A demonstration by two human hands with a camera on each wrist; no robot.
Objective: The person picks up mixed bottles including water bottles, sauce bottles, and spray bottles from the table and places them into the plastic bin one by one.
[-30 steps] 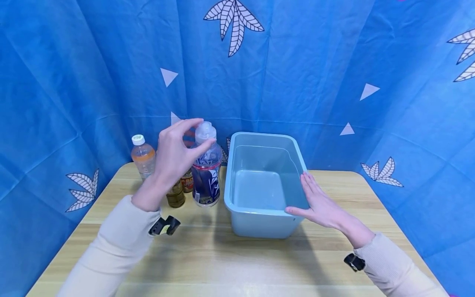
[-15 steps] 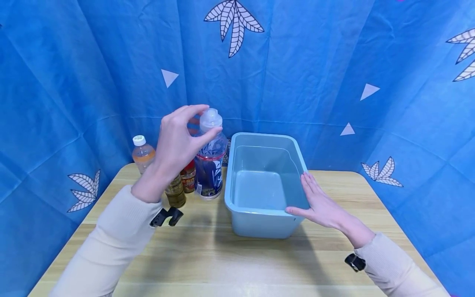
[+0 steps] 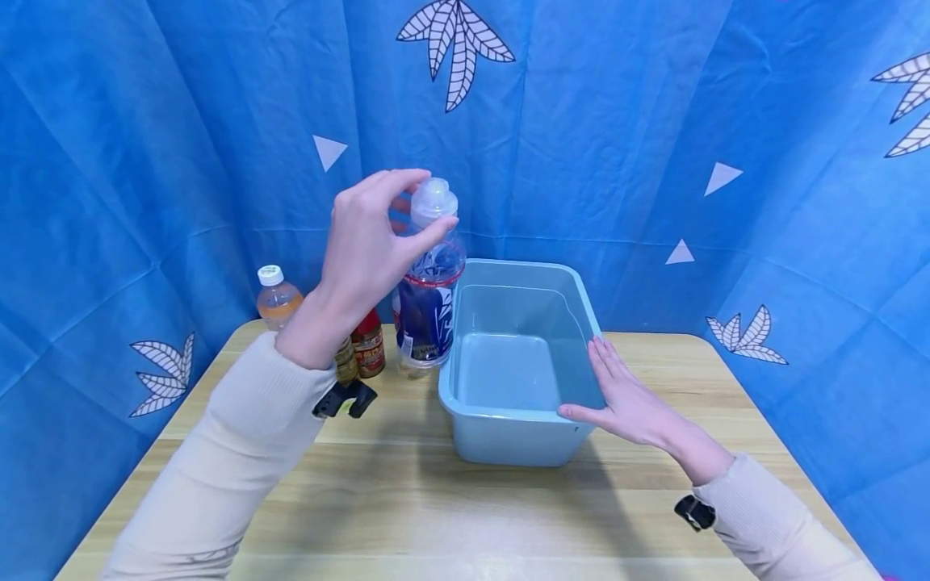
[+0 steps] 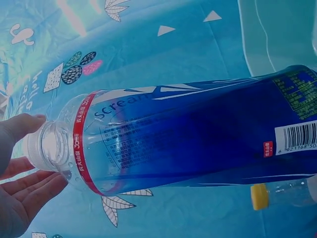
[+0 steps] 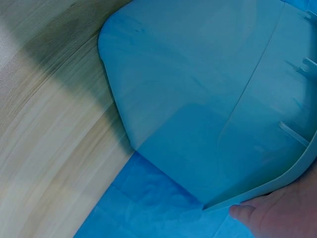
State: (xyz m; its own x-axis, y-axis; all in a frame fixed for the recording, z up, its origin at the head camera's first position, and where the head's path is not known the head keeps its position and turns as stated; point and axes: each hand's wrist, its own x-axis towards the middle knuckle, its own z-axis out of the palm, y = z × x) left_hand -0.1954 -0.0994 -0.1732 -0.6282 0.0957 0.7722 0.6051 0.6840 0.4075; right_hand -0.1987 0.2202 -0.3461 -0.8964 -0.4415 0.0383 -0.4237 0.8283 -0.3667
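Observation:
My left hand [image 3: 374, 234] holds a large sports-drink bottle [image 3: 427, 311] by its clear domed cap [image 3: 434, 202], thumb and fingers around the top. The bottle hangs upright beside the left wall of a light blue plastic bin [image 3: 501, 440], its lower part overlapping the rim in the head view. Up close, the left wrist view shows its blue label [image 4: 198, 134] and a red band below the neck. At the bin's near right corner, my right hand [image 3: 630, 399] rests on the rim with fingers straight and thumb spread along the front edge. The bin has nothing inside.
Left of the bin stand a white-capped bottle [image 3: 278, 300] with an orange label, a red-lidded jar [image 3: 369, 347] and a brownish container [image 3: 345, 365], partly behind my left arm. A yellow-capped clear bottle [image 4: 287, 194] appears in the left wrist view. Blue curtain [image 3: 596, 145] encloses the table.
My left hand has lifted the sports-drink bottle up and to the right, from beside the other containers toward the bin. The right hand and the bin have stayed in place.

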